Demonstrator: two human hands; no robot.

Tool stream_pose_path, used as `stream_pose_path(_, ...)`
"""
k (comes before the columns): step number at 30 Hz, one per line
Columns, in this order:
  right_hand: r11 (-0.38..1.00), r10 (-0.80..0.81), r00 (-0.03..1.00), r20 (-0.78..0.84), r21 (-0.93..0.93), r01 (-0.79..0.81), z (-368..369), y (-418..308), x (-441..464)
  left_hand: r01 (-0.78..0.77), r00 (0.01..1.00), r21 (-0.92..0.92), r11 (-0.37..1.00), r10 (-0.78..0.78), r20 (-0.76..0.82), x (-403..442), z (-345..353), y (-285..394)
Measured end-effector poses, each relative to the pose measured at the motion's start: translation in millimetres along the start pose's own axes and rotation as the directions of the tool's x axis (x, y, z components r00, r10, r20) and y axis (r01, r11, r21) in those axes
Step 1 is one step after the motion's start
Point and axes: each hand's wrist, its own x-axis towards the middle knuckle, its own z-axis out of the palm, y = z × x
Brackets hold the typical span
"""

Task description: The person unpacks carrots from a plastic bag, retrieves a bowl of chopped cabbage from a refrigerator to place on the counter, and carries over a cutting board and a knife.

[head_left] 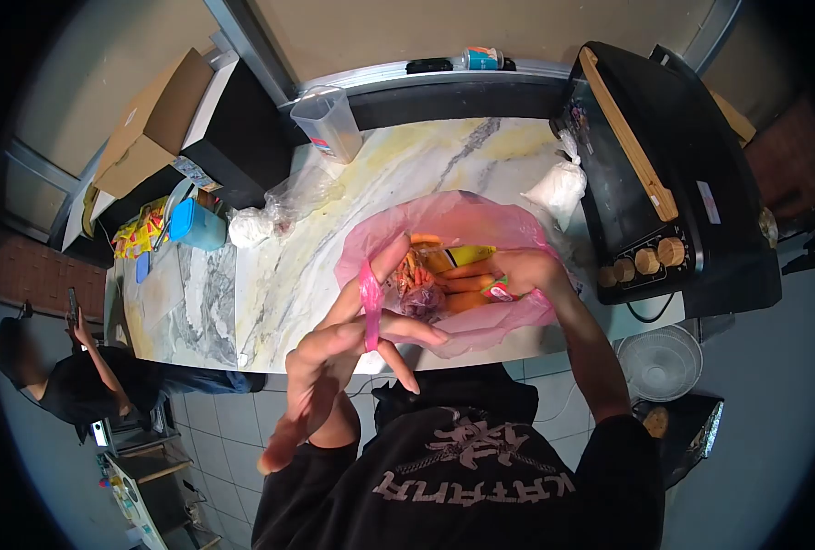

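My left hand (339, 344) holds a translucent pink plastic bag (508, 215), its handle looped over a finger while the other fingers spread apart. The bag lies wide open at the counter's front edge. My right hand (526, 272) reaches into it from the right, fingers stretched out over the contents and partly veiled by pink plastic. Inside, a yellow packet (470, 256) lies beside those fingers. A small red and green label (497, 291) shows by the palm. Clear-wrapped orange-red pieces (412, 275) fill the bag's left side; their kind is unclear.
A black oven (673, 174) stands right, beside a bag of white powder (557, 188). Behind are a clear plastic pitcher (329, 124) and another white-filled bag (253, 226). A blue-lidded container (196, 225) and cardboard box (151, 119) are left. Another person (87, 380) stands far left.
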Motion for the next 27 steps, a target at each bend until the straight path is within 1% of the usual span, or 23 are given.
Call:
stream_pose_path(1, 0.962, -0.165, 0.981, -0.099, 0.202, 0.182, 8.1, 0.0, -1.9, -0.001, 1.0, 0.005, 1.0, 0.001, 0.005, 0.3, 0.4, -0.1)
stream_pose_path(2, 0.851, -0.266, 0.929, -0.258, 0.389, 0.352, 10.2, 1.5, -1.1, -0.002, 1.0, 0.011, 1.0, 0.002, 0.009, 0.7, 0.7, -0.2)
stream_pose_path(3, 0.679, -0.357, 0.841, -0.407, 0.505, 0.533, 9.7, -2.7, -1.5, -0.005, 1.0, 0.019, 1.0, 0.005, -0.025, 3.5, 1.1, 0.7)
stream_pose_path(4, 0.911, -0.175, 0.933, -0.314, 0.307, 0.274, 4.2, -5.5, 2.1, -0.004, 0.999, 0.025, 1.0, 0.005, -0.045, 5.2, -0.1, -0.2)
stream_pose_path(5, 0.998, 0.043, 0.962, -0.27, 0.059, -0.028, -0.2, -9.5, 6.6, -0.004, 0.998, 0.03, 1.0, 0.006, -0.065, 6.9, -1.2, -1.1)
stream_pose_path(6, 0.998, 0.041, 0.963, -0.267, 0.06, -0.026, -3.0, -15.0, 11.4, -0.039, 0.995, 0.083, 0.996, 0.046, -0.084, 9.9, -5.9, -4.4)
stream_pose_path(7, 0.987, 0.153, 0.954, -0.257, 0.092, -0.133, -6.1, -21.0, 16.7, -0.076, 0.991, 0.137, 0.988, 0.09, -0.101, 12.1, -8.4, -6.1)
stream_pose_path(8, 0.963, 0.263, 0.933, -0.247, 0.122, -0.239, -10.6, -26.6, 20.6, -0.058, 0.994, 0.118, 0.991, 0.068, -0.087, 15.1, -8.0, -4.2)
stream_pose_path(9, 0.963, 0.263, 0.932, -0.25, 0.122, -0.239, -16.5, -33.2, 21.3, -0.06, 0.994, 0.119, 0.991, 0.07, -0.084, 17.8, -7.3, -4.0)
stream_pose_path(11, 0.957, 0.125, 0.987, -0.102, 0.275, -0.093, -22.1, -45.2, 20.3, -0.031, 0.996, 0.153, 0.988, 0.044, -0.084, 21.2, -4.3, -5.1)
stream_pose_path(12, 0.883, -0.266, 0.901, -0.344, 0.288, 0.371, -4.3, -36.8, 33.5, -0.029, 0.996, 0.151, 0.988, 0.041, -0.079, 21.4, -4.4, -6.3)
stream_pose_path(13, 0.882, -0.266, 0.899, -0.349, 0.289, 0.373, 1.2, -26.6, 39.1, -0.047, 0.992, 0.155, 0.987, 0.064, -0.106, 20.9, -5.6, -8.0)
stream_pose_path(15, 0.903, -0.378, 0.887, -0.265, 0.107, 0.416, -0.1, -14.3, 42.3, -0.066, 0.987, 0.163, 0.984, 0.088, -0.132, 20.4, -7.6, -7.9)
stream_pose_path(16, 0.988, 0.138, 0.985, 0.104, -0.078, -0.13, -25.9, -41.4, 34.1, -0.057, 0.989, 0.146, 0.988, 0.076, -0.129, 18.3, -7.5, -6.6)
stream_pose_path(17, 0.988, 0.136, 0.985, 0.107, -0.08, -0.128, -8.8, -15.7, 47.0, -0.047, 0.99, 0.13, 0.99, 0.064, -0.126, 16.3, -6.9, -5.2)
stream_pose_path(18, 0.991, 0.109, 0.971, -0.215, 0.105, -0.088, 21.1, 30.5, 69.2, -0.047, 0.99, 0.133, 0.99, 0.064, -0.128, 15.2, -6.0, -4.3)
stream_pose_path(19, 0.965, 0.129, 0.848, -0.513, 0.264, 0.012, 36.1, 58.2, 79.6, -0.034, 0.994, 0.12, 0.992, 0.046, -0.101, 14.6, -5.1, -3.7)
stream_pose_path(20, 0.965, 0.128, 0.85, -0.511, 0.262, 0.012, 32.1, 60.9, 74.7, -0.018, 0.997, 0.104, 0.994, 0.026, -0.075, 13.7, -3.7, -3.6)
stream_pose_path(22, 0.998, 0.035, 0.917, -0.397, 0.053, -0.015, 21.1, 56.4, 60.4, -0.023, 0.997, 0.108, 0.994, 0.03, -0.066, 10.9, -1.5, -5.2)
stream_pose_path(23, 1.0, 0.028, 0.933, -0.36, 0.013, -0.025, 17.4, 51.7, 52.7, -0.034, 0.998, 0.117, 0.993, 0.04, -0.052, 11.0, -1.3, -6.2)
stream_pose_path(27, 0.992, 0.059, 0.941, -0.333, -0.086, -0.093, 11.0, 30.1, 27.1, -0.011, 0.999, 0.062, 0.998, 0.013, -0.042, 8.1, 6.1, -4.5)
